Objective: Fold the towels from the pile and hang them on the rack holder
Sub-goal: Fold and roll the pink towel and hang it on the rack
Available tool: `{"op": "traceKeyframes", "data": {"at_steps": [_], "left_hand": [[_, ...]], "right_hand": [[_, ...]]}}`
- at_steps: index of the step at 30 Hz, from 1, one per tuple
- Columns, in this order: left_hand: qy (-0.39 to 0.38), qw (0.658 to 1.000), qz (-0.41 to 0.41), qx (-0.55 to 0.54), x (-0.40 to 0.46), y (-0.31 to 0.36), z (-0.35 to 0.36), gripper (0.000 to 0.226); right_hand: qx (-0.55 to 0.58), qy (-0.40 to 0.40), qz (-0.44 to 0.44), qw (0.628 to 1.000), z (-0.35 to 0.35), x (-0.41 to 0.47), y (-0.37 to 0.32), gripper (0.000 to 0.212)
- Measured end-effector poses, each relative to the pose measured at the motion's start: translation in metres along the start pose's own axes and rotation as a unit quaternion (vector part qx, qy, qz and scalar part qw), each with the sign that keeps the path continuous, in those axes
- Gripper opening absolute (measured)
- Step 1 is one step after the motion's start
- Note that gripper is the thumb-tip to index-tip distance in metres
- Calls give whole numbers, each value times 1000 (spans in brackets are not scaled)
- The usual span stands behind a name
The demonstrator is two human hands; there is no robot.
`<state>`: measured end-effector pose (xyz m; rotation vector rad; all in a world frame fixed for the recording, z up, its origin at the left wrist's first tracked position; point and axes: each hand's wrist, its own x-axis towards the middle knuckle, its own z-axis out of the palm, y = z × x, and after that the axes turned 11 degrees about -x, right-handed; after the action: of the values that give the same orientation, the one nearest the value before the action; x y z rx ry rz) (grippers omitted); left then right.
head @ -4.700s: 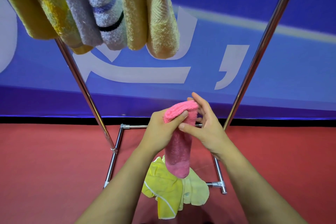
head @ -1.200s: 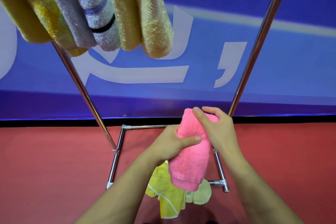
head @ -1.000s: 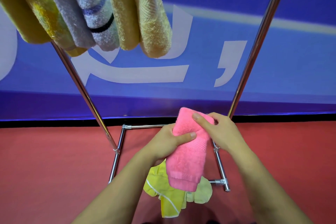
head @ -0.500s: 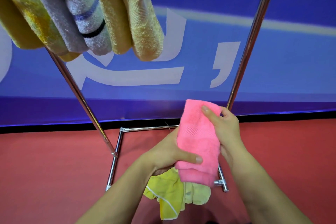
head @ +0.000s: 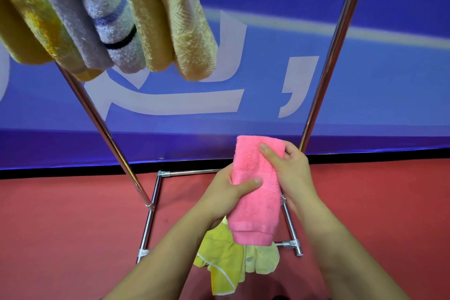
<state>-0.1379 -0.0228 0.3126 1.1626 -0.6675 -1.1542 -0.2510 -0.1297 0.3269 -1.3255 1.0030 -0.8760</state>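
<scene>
A folded pink towel point(head: 255, 207) hangs upright between my hands, above the floor. My left hand point(head: 224, 195) grips its left edge at mid-height, thumb across the front. My right hand point(head: 289, 170) holds its upper right part, index finger laid over the front near the top. Below it, the yellow towels of the pile point(head: 231, 260) lie crumpled on the red floor. Several folded towels point(head: 117, 14) hang from the rack's top bar at the upper left; the bar itself is out of view.
The chrome rack has slanted uprights at left point(head: 97, 117) and right point(head: 326, 68) and a base frame point(head: 151, 221) on the red floor. A blue banner wall point(head: 377, 105) stands right behind the rack.
The pink towel went from a narrow strip to a shorter, wider fold. Over the last second both hands lifted it slightly and my left thumb slid along its front.
</scene>
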Motion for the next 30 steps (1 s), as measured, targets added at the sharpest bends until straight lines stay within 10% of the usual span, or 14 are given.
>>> {"op": "traceKeyframes", "data": {"at_steps": [6,12,16,24,30], "left_hand": [[166,978,90,84,12,-5,-4,29],[-21,997,47,-52,8,4,9,66],[30,993,111,0,1,17,16,36],[204,909,267,247,-20,54,40,29],[248,875,349,226,-33,129,79,37]], "right_hand": [[-162,14,-70,984,15,-21,5,27],[-119,-49,-83,988,25,-28,6,14],[-95,-24,-119,988,23,-31,-2,18],[-82,51,-197,976,23,-57,-58,25],[-41,124,-280,951,20,-67,-146,23]]}}
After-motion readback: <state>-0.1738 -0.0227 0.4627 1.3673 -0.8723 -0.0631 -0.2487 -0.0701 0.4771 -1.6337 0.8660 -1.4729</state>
